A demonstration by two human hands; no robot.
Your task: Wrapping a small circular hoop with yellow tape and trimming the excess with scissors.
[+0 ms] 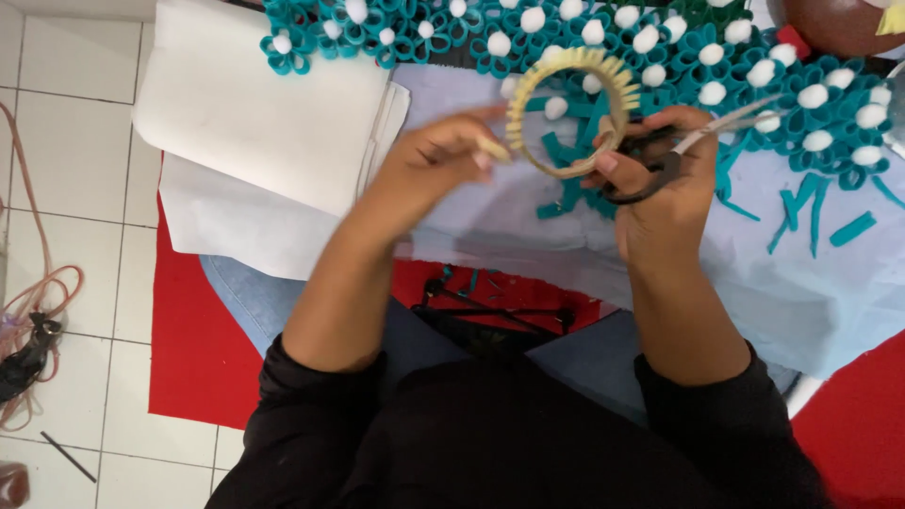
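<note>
My right hand [660,179] pinches the lower edge of a cream-yellow ring [535,85] edged with small folded tabs, and black-handled scissors [660,170] hang from its fingers with the blades pointing right. My left hand [438,160] holds a small cream strip [492,148] against the ring's left side. Both hands hover over a pale blue cloth [820,283] on my lap.
A mat of teal felt loops with white pompoms [660,42] lies beyond the ring. Loose teal strips [801,212] scatter on the cloth. White sheets [255,113] lie at left over a red mat [189,339]. Cables [28,320] sit on the tiled floor.
</note>
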